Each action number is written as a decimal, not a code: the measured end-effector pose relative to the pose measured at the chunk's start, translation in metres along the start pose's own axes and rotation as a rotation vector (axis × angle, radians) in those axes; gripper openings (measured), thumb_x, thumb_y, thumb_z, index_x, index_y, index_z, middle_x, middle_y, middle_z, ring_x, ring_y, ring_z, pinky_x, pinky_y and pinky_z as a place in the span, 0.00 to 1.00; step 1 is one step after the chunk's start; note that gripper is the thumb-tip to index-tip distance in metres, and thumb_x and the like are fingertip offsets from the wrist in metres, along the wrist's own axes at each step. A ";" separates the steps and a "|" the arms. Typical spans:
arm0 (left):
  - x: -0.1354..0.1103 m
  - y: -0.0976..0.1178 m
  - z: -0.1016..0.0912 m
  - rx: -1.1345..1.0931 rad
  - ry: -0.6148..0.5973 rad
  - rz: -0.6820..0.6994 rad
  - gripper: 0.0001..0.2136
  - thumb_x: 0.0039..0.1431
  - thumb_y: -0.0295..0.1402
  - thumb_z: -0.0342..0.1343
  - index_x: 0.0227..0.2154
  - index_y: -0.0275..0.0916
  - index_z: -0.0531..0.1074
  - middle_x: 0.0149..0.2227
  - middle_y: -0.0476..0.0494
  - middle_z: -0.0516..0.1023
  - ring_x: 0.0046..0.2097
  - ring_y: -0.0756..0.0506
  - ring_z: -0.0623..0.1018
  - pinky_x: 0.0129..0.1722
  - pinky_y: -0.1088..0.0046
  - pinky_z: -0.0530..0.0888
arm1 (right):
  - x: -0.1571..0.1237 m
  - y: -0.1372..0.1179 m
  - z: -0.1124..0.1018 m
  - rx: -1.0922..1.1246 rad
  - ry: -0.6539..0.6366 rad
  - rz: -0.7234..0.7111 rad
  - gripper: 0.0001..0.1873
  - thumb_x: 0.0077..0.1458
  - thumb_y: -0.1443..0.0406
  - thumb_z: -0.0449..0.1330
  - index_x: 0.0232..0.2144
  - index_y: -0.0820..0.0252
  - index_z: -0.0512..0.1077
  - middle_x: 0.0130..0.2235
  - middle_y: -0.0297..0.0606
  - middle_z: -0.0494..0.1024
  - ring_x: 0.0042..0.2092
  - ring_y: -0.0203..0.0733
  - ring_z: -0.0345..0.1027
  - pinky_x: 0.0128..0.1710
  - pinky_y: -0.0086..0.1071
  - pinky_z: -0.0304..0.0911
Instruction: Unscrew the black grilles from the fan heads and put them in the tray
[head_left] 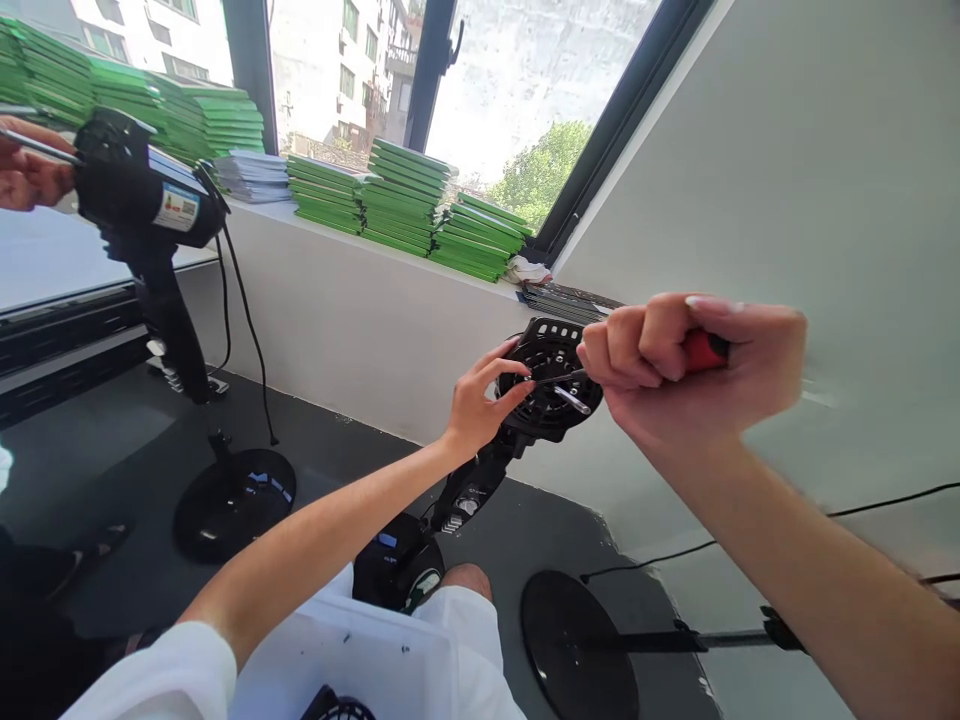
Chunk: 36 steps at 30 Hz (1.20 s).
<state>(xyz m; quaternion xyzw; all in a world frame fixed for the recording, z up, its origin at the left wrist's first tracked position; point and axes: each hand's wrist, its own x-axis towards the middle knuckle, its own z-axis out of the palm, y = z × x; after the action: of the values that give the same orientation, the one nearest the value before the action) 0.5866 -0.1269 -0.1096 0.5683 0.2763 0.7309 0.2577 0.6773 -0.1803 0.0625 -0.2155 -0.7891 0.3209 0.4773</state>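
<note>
My right hand (686, 370) is closed round the red handle of a screwdriver (705, 350), whose metal shaft points left into a round black slotted fan housing (551, 375). My left hand (480, 405) steadies the housing's left edge with curled fingers. The housing sits atop a black stand (469, 490) that rises from a round base (397, 565) between my knees.
At top left another person's hand (26, 165) works a tool on a second black fan motor (142, 195) on its stand. Round black bases (236, 505) (577, 645) lie on the dark floor. Green stacks (405, 200) line the window sill. A white bin (375, 660) sits on my lap.
</note>
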 end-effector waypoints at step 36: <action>-0.006 -0.012 -0.014 0.318 -0.017 0.249 0.07 0.66 0.33 0.57 0.38 0.44 0.81 0.61 0.44 0.77 0.59 0.41 0.79 0.58 0.64 0.77 | -0.059 -0.068 0.024 -1.807 -0.475 0.064 0.13 0.70 0.62 0.50 0.51 0.62 0.66 0.29 0.36 0.78 0.29 0.39 0.73 0.24 0.31 0.39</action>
<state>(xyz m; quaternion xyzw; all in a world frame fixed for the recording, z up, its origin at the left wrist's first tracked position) 0.5748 -0.1244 -0.1252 0.6379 0.3138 0.6993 0.0745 0.6800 -0.2728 0.0665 -0.4553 -0.8100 -0.3656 -0.0540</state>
